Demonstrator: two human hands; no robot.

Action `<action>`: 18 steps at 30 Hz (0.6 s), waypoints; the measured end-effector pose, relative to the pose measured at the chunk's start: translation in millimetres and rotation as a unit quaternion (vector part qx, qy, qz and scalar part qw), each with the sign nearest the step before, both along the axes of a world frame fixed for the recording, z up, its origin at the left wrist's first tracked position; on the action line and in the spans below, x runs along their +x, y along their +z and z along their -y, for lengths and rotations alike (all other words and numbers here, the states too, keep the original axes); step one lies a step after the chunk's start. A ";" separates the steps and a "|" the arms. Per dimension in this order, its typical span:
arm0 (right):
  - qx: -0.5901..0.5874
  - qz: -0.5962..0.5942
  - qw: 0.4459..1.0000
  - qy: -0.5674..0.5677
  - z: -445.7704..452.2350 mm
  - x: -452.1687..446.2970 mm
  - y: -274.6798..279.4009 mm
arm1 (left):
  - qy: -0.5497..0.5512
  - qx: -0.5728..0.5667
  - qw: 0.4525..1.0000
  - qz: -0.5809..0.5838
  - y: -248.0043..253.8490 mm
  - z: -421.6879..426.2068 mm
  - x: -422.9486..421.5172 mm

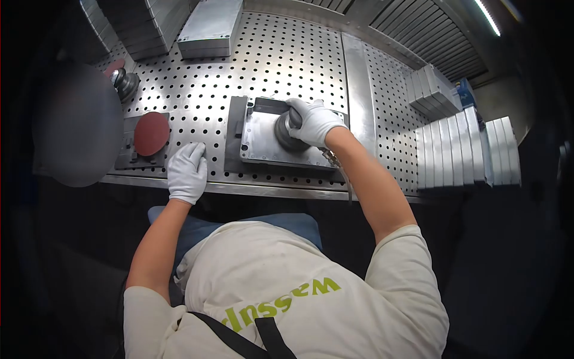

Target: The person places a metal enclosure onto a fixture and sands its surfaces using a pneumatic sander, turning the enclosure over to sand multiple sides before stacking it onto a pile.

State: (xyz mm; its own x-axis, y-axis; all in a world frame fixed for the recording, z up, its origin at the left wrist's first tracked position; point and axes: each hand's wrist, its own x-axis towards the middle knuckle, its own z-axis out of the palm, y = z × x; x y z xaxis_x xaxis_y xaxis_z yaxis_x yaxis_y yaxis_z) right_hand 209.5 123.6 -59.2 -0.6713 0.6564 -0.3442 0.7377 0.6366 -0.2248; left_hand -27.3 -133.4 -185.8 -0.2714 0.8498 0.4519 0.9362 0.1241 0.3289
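Observation:
My right hand [317,122], in a white glove, is closed around the top of a dark round orbital sander [289,134]. The sander rests on a flat metal housing [258,142], which lies on a dark mat [234,158] with raised edges. A hose fitting [330,157] shows below my right wrist. My left hand [188,172], also gloved, lies at the table's front edge with its fingers stretched out, holding nothing. Close to it, a red sanding disc [152,133] lies on a dark plate [128,160].
The perforated metal table [287,48] carries stacked metal blocks [209,30] at the back left. Rows of metal parts [451,149] stand on the right. A second sander [125,84] sits at the left, partly behind a blurred grey round shape [78,125]. A slatted vent [424,36] is behind.

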 end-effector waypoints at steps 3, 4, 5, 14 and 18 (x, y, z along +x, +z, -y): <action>0.035 0.012 0.998 -0.048 -1.9 23.0 -4.0 | -0.001 0.002 1.000 0.007 1.3 -0.6 1.0; 0.030 0.011 0.998 -0.051 -6.4 29.7 -7.8 | -0.001 0.002 1.000 0.008 1.2 -0.3 0.8; 0.025 0.009 0.998 -0.055 -12.5 39.1 -12.1 | -0.001 0.002 1.000 0.009 1.2 -0.1 0.6; 0.002 -0.005 0.999 -0.035 -13.7 34.4 -16.1 | 0.005 -0.005 1.000 0.015 1.9 0.8 0.7; 0.026 -0.008 1.000 -0.014 15.3 -5.5 -2.0 | 0.011 0.004 1.000 0.013 1.1 0.0 0.9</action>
